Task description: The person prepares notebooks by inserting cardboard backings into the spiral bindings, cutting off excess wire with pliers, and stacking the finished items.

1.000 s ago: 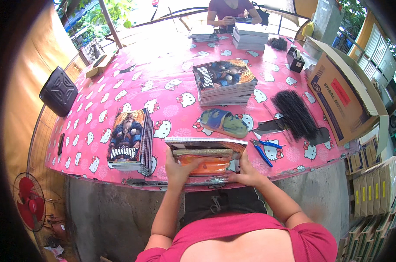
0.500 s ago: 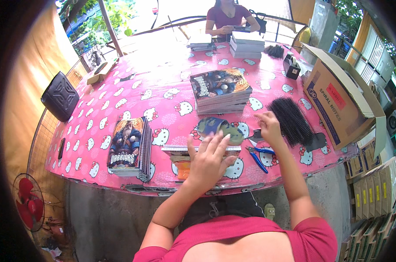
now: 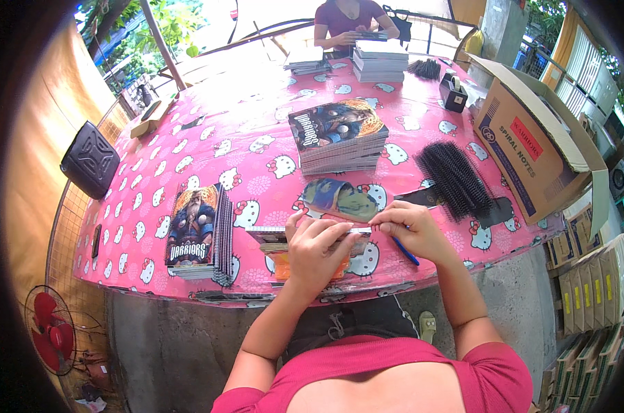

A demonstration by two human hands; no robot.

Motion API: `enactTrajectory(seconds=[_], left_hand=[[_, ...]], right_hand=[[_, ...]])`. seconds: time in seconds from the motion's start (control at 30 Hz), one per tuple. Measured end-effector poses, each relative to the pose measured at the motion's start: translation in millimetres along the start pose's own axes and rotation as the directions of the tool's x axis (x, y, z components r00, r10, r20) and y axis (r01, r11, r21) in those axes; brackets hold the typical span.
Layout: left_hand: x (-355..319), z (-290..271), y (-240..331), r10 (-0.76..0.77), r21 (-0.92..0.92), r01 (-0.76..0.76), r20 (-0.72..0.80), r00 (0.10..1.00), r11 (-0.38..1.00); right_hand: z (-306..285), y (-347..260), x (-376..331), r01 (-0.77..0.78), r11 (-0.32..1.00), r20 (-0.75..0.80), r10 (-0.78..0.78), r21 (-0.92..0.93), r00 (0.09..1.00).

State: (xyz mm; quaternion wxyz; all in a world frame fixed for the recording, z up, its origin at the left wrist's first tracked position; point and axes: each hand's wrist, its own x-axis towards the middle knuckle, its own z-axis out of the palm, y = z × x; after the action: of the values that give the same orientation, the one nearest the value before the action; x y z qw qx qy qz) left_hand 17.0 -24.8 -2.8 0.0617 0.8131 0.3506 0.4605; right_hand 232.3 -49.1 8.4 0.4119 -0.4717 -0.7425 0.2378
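My left hand (image 3: 315, 246) is closed over a stack of notebooks (image 3: 268, 235) at the table's front edge, fingers bent across the top one's far edge. At the right end of that edge, my right hand (image 3: 416, 233) pinches with thumb and forefinger; whatever is between them is too small to make out. Blue-handled pliers (image 3: 406, 252) lie partly hidden beneath this hand. Just beyond the notebooks rests a camouflage-patterned cloth piece (image 3: 343, 199). Black spiral binding coils (image 3: 453, 180) are heaped to the right, beside a dark flat piece (image 3: 418, 196).
Spiral notebooks with illustrated covers form a left stack (image 3: 193, 230) and a larger middle stack (image 3: 338, 148). An open cardboard box (image 3: 532, 155) stands at right, near a black tape dispenser (image 3: 454, 94). Across the table, a person (image 3: 353, 27) handles a booklet behind white stacks (image 3: 379, 63).
My right hand has come down and left from above the pliers to the notebook's right end. My left hand has drawn back, its fingers curling over the edge. The view has shifted slightly.
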Motion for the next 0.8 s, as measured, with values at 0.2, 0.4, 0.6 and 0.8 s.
enactTrajectory(seconds=[0.2,0.4,0.6,0.8], left_hand=[[-1,3,1,-0.007,0.008,0.008,-0.026,1.000,1.000],[-2,2,2,-0.053,0.008,0.053,0.003,0.999,0.999],[-5,0,-1,-0.025,0.013,0.025,0.002,1.000,1.000],[-6,-5,8,-0.058,0.154,0.057,0.007,0.998,0.986]], right_hand=[[3,-6,0,0.095,0.995,-0.067,-0.094,0.009,0.993],[11,-19,1,-0.067,0.997,-0.044,0.069,0.039,0.997],[24,-31,-1,0.084,0.931,-0.162,-0.149,-0.355,0.975],[30,-34,1,0.052,0.928,-0.243,-0.150,-0.368,0.958]])
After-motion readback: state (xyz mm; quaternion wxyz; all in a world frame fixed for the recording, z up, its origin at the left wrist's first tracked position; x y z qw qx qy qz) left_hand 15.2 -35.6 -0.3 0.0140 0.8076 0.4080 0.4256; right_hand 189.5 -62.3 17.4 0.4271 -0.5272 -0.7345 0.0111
